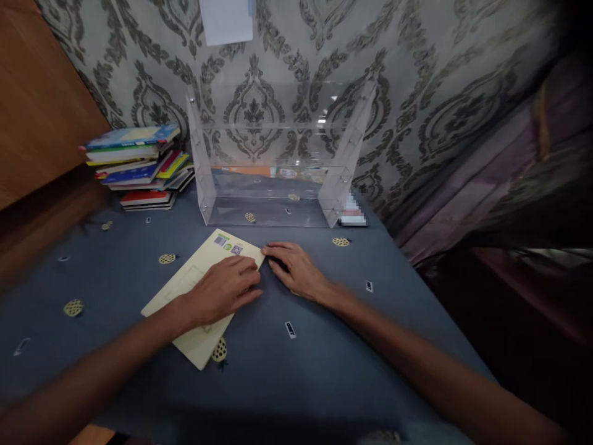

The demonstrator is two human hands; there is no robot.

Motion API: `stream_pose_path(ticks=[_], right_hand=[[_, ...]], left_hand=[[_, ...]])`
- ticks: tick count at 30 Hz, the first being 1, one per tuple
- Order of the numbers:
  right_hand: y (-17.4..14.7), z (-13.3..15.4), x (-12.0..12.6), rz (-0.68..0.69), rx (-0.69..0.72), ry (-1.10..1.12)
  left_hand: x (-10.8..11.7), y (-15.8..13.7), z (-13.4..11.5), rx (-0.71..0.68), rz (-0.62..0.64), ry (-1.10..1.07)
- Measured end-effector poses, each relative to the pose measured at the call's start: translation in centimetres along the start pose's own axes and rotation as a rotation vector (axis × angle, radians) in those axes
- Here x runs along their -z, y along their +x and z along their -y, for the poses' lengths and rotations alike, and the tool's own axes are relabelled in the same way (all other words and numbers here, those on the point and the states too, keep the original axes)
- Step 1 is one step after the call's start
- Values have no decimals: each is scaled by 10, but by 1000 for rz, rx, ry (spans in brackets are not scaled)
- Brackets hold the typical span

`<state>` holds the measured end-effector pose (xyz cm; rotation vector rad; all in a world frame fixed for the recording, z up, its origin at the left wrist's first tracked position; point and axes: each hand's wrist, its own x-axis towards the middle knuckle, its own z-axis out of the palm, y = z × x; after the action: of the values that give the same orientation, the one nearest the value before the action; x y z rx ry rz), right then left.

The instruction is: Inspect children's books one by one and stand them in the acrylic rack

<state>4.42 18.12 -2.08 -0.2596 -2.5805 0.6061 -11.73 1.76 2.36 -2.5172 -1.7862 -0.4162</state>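
Note:
A pale yellow book lies at a slant on the blue cloth, its barcode and square code showing near the far end. Across the book's right part rests my left hand, fingers loosely bent and thumb apart, gripping nothing. My right hand is on the cloth just right of the book, its fingers stretched toward the left. The tip of its index finger touches the book's far right corner, and the thumb is held away from the fingers.
Behind the book stands a clear acrylic rack with an orange-edged item visible through it. A stack of books is at the back left. A small blurred object lies right of the rack. The patterned tablecloth ends at right beside dark drapery.

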Motion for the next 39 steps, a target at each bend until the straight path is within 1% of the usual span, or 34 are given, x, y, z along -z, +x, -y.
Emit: stream_pose_path(ticks=[2, 4, 6, 8, 11, 14, 18, 23, 26, 30, 33, 36, 39], right_hand=[[-5, 4, 3, -6, 11, 35], [-8, 5, 5, -8, 3, 80], [-7, 4, 7, -8, -16, 141], [-6, 1, 7, -7, -36, 208], [-5, -3, 6, -13, -59, 284], [-5, -3, 7, -11, -70, 315], [-6, 1, 11, -3, -82, 359], [-7, 1, 11, -17, -93, 388], [-8, 0, 9, -36, -72, 394], [-8, 0, 8, -77, -64, 358], [-8, 1, 8, -115, -65, 309], [-9, 4, 9, -132, -29, 263], [-11, 6, 8, -131, 12, 205]], left_hand=[[-4, 2, -7, 99, 7, 76], [-9, 6, -12, 235, -22, 164], [-14, 9, -16, 340, -29, 251], [-15, 14, -19, 402, 7, 320], [-13, 21, -25, 447, 91, 372], [-10, 25, -29, 442, 126, 397], [-7, 26, -27, 402, 92, 408], [1, 25, -19, 362, 49, 337], [6, 26, -17, 369, 47, 313], [11, 28, -15, 410, 50, 277], [14, 28, -12, 395, 41, 260], [11, 27, -11, 355, 21, 261], [4, 25, -13, 346, -7, 298]])
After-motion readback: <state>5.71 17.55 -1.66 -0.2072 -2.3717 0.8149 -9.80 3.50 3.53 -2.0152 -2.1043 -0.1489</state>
